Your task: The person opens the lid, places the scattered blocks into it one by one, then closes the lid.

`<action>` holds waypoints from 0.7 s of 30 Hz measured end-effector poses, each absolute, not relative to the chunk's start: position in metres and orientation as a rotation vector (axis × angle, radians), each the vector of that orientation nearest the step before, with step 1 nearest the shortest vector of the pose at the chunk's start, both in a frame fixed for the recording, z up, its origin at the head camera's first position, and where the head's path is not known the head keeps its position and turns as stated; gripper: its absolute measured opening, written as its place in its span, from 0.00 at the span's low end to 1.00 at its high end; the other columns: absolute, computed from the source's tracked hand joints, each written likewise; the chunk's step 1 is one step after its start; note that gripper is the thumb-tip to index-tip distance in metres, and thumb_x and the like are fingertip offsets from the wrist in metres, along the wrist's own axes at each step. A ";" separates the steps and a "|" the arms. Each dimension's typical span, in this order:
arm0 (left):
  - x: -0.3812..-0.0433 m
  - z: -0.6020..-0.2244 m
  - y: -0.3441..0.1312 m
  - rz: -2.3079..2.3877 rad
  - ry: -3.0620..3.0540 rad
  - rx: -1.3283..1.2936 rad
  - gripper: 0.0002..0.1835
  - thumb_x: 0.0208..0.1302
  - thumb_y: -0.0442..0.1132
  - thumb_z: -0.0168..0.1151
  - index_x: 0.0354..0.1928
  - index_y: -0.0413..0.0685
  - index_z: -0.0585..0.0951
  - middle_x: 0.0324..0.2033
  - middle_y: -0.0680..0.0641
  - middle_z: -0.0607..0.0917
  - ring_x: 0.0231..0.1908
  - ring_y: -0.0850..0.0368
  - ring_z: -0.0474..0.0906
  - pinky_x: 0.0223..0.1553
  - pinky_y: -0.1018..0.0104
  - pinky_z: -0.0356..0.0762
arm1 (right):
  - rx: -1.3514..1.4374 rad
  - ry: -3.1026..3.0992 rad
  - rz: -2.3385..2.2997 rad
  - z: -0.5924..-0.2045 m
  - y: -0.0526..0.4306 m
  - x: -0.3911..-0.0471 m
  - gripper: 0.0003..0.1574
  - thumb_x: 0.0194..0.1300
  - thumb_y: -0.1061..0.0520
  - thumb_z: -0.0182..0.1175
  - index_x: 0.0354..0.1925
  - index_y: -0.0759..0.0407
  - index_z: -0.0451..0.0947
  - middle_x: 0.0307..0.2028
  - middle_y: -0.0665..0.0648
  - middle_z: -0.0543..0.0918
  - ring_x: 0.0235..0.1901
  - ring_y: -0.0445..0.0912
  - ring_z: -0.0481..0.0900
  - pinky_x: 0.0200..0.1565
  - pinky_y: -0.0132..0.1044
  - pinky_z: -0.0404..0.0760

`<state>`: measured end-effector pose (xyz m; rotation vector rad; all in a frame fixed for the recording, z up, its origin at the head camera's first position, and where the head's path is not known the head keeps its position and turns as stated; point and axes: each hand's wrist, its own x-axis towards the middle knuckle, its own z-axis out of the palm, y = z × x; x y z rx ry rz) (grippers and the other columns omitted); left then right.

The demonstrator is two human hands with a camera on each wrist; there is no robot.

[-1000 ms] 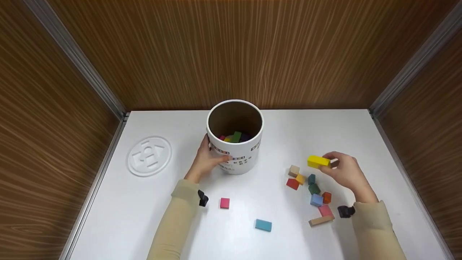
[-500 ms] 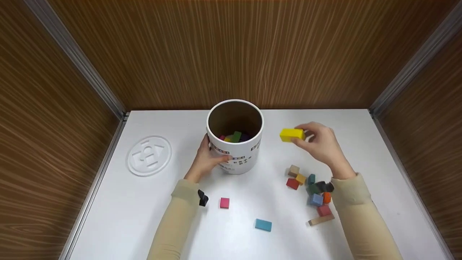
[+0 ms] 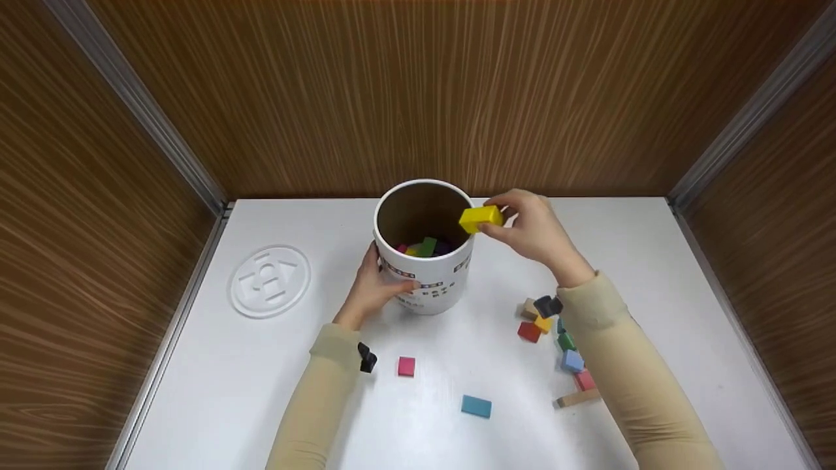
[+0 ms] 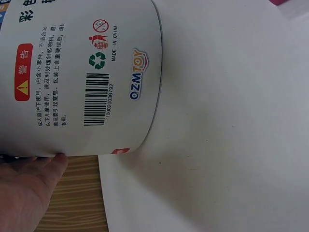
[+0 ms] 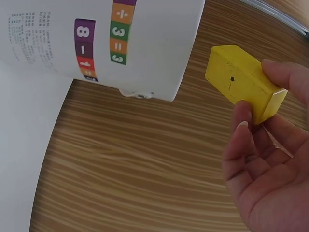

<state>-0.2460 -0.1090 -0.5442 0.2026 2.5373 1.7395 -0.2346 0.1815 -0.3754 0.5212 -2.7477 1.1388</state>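
A tall white canister point(image 3: 444, 274) with printed sides stands on the white table, its mouth open and several coloured blocks point(image 3: 428, 247) at the bottom. My left hand point(image 3: 369, 294) grips its left side, thumb across the front and fingers round the back. In the left wrist view, the hand point(image 4: 24, 193) is at the printed wall point(image 4: 123, 116). My right hand point(image 3: 539, 228) pinches a yellow block point(image 3: 481, 219) between thumb and fingers, overlapping the right rim in the head view. In the right wrist view, the yellow block point(image 5: 239, 79) is just beyond the rim, and a thin pale edge shows among the curled fingers.
A round white lid point(image 3: 270, 282) with moulded shapes lies at the left. A pink block point(image 3: 406, 367) and a teal block point(image 3: 476, 406) are in front. Several more blocks point(image 3: 530, 331) lie at the right, partly hidden by the right sleeve. Wood-grain walls point(image 3: 418, 98) enclose the table.
My right hand has carried the yellow block up and left, from above the loose blocks to the canister's rim. The left hand and canister stay in place.
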 end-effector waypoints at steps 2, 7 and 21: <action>-0.246 -0.544 -0.109 1.727 2.542 0.194 0.72 0.35 0.60 0.83 0.78 0.53 0.45 0.74 0.47 0.55 0.73 0.51 0.50 0.72 0.54 0.50 | 0.537 -2.754 1.133 -0.374 0.177 -0.238 0.21 0.60 0.56 0.71 0.50 0.64 0.82 0.45 0.57 0.81 0.41 0.49 0.76 0.44 0.41 0.83; -0.247 -0.544 -0.108 1.744 2.519 0.183 0.73 0.34 0.62 0.83 0.78 0.55 0.44 0.74 0.49 0.55 0.73 0.52 0.50 0.71 0.55 0.53 | 0.568 -2.788 1.116 -0.372 0.166 -0.244 0.21 0.59 0.56 0.71 0.49 0.64 0.82 0.43 0.57 0.81 0.39 0.49 0.76 0.42 0.40 0.84; -0.247 -0.544 -0.108 1.758 2.519 0.183 0.73 0.33 0.62 0.83 0.78 0.55 0.45 0.74 0.49 0.55 0.73 0.51 0.50 0.72 0.51 0.49 | 0.609 -2.799 1.105 -0.375 0.176 -0.244 0.20 0.63 0.55 0.68 0.51 0.62 0.81 0.47 0.59 0.80 0.44 0.51 0.80 0.44 0.44 0.84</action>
